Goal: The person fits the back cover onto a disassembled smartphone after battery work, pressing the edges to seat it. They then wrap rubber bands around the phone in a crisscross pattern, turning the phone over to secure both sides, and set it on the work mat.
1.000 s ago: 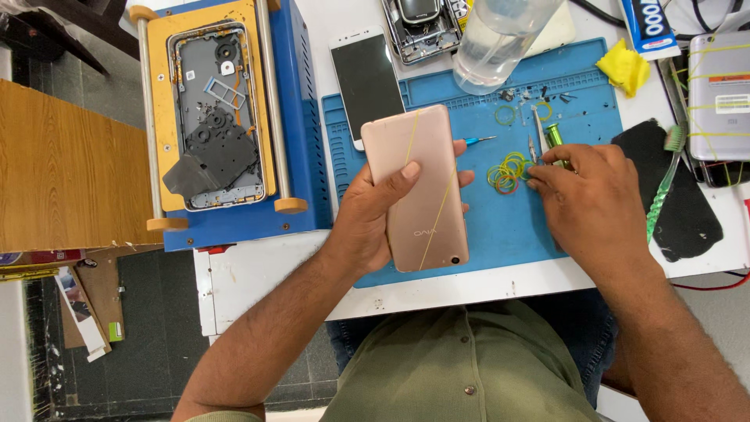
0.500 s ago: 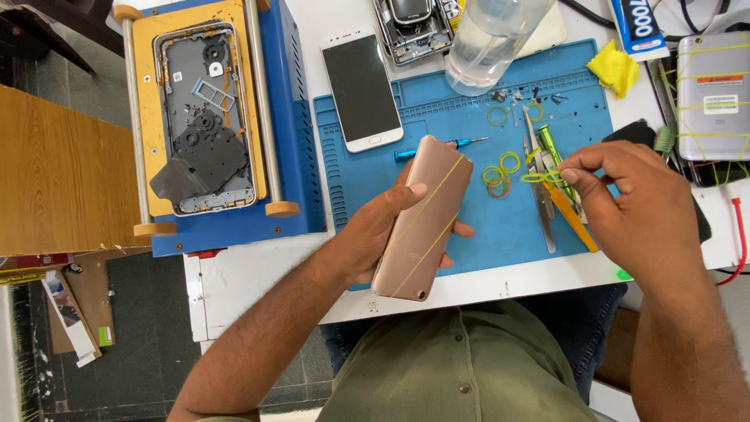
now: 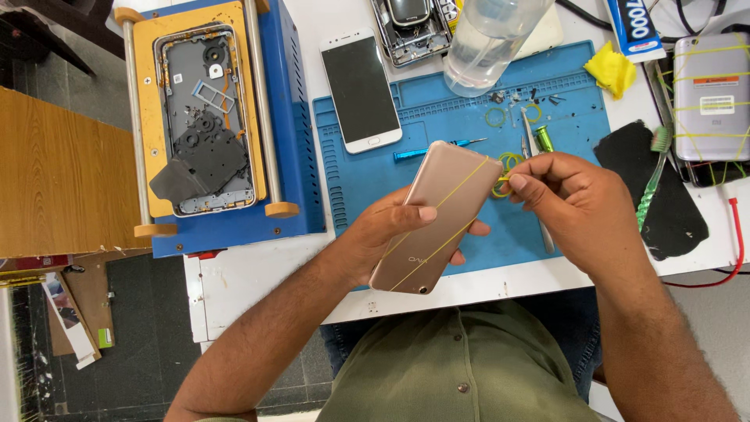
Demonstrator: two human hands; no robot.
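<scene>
My left hand grips a rose-gold phone, back side up, tilted over the blue work mat. Two yellow rubber bands run along the phone's back. Just right of the phone's top corner, my right hand pinches a yellow rubber band between thumb and forefinger. More loose yellow bands lie on the mat under that hand. A blue screwdriver lies just above the phone.
A white phone lies face up at the mat's top left. A blue and yellow machine holds a grey phone frame at left. A clear plastic bottle, yellow cloth, green toothbrush, black pad and a banded silver phone sit toward the right.
My right hand has left the mat and come left to the phone's top corner with a rubber band. The phone has tilted further in my left hand.
</scene>
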